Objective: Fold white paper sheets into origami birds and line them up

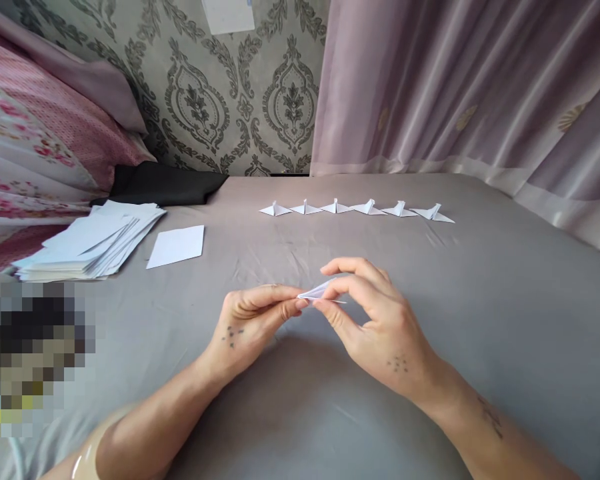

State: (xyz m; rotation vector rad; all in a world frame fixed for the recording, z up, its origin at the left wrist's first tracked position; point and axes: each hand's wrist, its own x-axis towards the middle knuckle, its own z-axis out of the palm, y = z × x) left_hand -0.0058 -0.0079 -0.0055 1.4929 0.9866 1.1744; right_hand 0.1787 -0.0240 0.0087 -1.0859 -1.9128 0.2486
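A small folded piece of white paper (316,291) is held up between my two hands, above the grey sheet. My left hand (254,320) pinches its left end between thumb and forefinger. On the right side, my right hand (375,313) grips the paper with thumb and forefinger, its other fingers raised and curved. Part of the paper is hidden behind the right fingers. Beyond the hands, several folded white paper cranes (335,207) sit in a row with their wings spread.
To the left lies a stack of white paper (93,240), with a single white sheet (177,247) beside it. Behind the stack is a black cloth (165,183). Curtains (420,87) hang at the right, and a patterned wall (245,100) stands behind. A blurred patch covers the lower left.
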